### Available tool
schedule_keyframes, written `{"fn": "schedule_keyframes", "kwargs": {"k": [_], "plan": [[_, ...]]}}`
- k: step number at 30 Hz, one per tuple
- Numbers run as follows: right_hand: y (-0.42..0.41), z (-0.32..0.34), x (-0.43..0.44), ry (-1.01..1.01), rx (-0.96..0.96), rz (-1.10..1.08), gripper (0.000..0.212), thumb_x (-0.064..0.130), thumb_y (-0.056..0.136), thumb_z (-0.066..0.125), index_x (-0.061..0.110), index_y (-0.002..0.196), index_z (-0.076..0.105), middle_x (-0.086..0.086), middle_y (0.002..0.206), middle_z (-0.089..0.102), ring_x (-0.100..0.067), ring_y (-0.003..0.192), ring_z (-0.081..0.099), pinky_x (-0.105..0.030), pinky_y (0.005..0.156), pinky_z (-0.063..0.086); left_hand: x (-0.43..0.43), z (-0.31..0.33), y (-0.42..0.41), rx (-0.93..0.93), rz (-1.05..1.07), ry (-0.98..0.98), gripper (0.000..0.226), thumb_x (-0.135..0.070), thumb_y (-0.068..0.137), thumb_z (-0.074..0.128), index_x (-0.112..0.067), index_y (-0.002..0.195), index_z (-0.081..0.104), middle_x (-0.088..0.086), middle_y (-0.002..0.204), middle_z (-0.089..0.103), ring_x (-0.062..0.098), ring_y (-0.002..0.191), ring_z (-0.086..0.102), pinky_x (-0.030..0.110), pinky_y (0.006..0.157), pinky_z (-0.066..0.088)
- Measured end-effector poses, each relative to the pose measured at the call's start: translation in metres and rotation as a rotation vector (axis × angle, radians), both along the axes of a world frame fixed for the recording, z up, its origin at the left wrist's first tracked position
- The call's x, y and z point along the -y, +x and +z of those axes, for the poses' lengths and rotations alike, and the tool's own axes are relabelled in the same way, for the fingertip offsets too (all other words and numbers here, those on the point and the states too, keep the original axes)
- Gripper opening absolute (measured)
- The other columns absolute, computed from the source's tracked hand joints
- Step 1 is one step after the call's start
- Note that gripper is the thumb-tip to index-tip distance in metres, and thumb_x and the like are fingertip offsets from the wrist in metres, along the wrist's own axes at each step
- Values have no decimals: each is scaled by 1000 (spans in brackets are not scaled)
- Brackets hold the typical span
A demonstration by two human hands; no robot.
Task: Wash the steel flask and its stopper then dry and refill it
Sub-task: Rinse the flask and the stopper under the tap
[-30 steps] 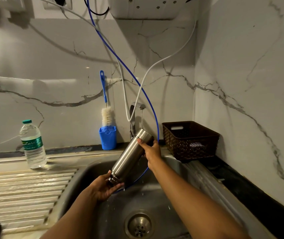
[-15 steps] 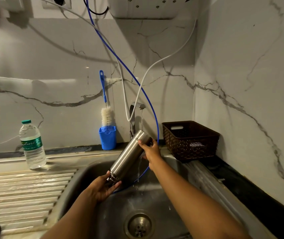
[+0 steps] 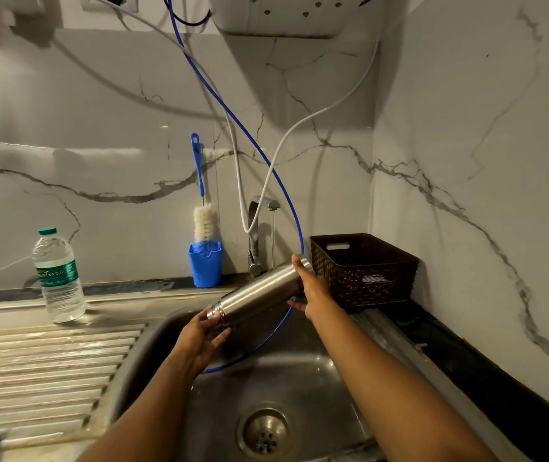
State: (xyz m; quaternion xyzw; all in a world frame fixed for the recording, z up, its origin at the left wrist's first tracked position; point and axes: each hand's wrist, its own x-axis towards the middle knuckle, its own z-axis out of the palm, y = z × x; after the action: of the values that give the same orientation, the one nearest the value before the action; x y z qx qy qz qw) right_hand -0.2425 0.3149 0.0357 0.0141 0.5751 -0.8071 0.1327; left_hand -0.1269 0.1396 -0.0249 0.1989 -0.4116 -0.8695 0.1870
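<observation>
The steel flask [image 3: 259, 291] is held over the sink [image 3: 303, 368], tilted with its mouth down to the left and its base up to the right. My left hand [image 3: 204, 338] cups the mouth end from below. My right hand [image 3: 311, 288] grips the base end. The tap [image 3: 259, 228] stands behind the flask, and a thin stream of water falls from its spout to the flask. No stopper shows in this view.
A plastic water bottle [image 3: 58, 276] stands on the ribbed drainboard [image 3: 33, 365] at left. A bottle brush [image 3: 203, 215] sits in a blue cup [image 3: 205, 268] by the wall. A brown basket [image 3: 363, 268] is right of the tap. A blue hose [image 3: 233, 118] hangs into the sink.
The flask has tipped flatter and shifted slightly right under the tap. Both hands stayed on its ends.
</observation>
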Motion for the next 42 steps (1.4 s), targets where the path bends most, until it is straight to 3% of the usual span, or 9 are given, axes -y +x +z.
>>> {"fn": "schedule_keyframes", "kwargs": {"k": [5, 10, 13, 17, 22, 27, 31, 37, 42], "plan": [[2, 7, -28, 143, -56, 125, 65, 38, 73, 76, 8, 123, 47, -14, 106, 57, -25, 87, 57, -34, 65, 55, -4, 4, 4, -37, -6, 29, 41, 1, 94, 44, -14, 131, 52, 20, 126, 51, 33, 107, 55, 40, 90, 47], [16, 4, -68, 341, -46, 365, 49, 23, 79, 72, 6, 120, 51, -16, 98, 59, -26, 87, 62, -32, 58, 59, -10, 14, -1, -53, 37, 68, 12, -2, 93, 51, -7, 102, 58, 20, 128, 53, 26, 105, 57, 37, 91, 45], [28, -5, -90, 538, -44, 534, 47, 22, 76, 74, 9, 116, 54, -18, 108, 59, -29, 94, 64, -35, 69, 60, -19, 14, -4, 16, 22, 11, 22, -6, 93, 53, -2, 115, 56, 18, 120, 58, 25, 100, 59, 36, 91, 45], [40, -24, -98, 763, -85, 773, 41, 14, 82, 69, 8, 115, 44, -12, 106, 59, -23, 82, 66, -39, 78, 56, -39, 13, -10, 133, -56, -201, 42, -15, 96, 51, -9, 136, 47, 16, 115, 56, 25, 94, 58, 38, 75, 49], [52, -34, -91, 736, -51, 799, 71, 14, 78, 74, 5, 133, 30, -15, 114, 55, -25, 88, 66, -38, 69, 59, -59, 22, -16, 215, -172, -351, 41, -24, 96, 51, -17, 136, 42, 14, 103, 52, 30, 90, 56, 39, 68, 51], [61, -35, -89, 782, -57, 820, 74, 20, 75, 78, 8, 130, 30, -14, 109, 57, -26, 95, 65, -43, 78, 56, -71, 18, -20, 254, -324, -439, 74, -23, 83, 69, -26, 145, 28, 16, 109, 49, 37, 97, 56, 44, 69, 53], [61, -40, -87, 749, -48, 839, 90, 33, 73, 78, 11, 141, 24, -16, 127, 51, -28, 108, 60, -43, 82, 56, -74, 14, -22, 224, -305, -441, 79, -19, 79, 73, -24, 145, 30, 16, 114, 49, 36, 98, 56, 44, 66, 54], [60, -37, -90, 411, 103, 975, 47, 35, 82, 63, 17, 122, 45, -14, 114, 56, -29, 101, 59, -55, 92, 44, -74, 19, -18, 170, -335, -445, 72, -24, 78, 70, -18, 141, 37, 16, 119, 50, 34, 104, 55, 40, 70, 53], [67, -41, -83, 528, -40, 770, 67, 31, 82, 69, 14, 136, 33, -10, 111, 56, -24, 95, 61, -46, 86, 51, -79, 21, -20, 182, -364, -507, 64, -23, 86, 64, -19, 142, 35, 12, 112, 50, 31, 100, 54, 38, 70, 51]]}}
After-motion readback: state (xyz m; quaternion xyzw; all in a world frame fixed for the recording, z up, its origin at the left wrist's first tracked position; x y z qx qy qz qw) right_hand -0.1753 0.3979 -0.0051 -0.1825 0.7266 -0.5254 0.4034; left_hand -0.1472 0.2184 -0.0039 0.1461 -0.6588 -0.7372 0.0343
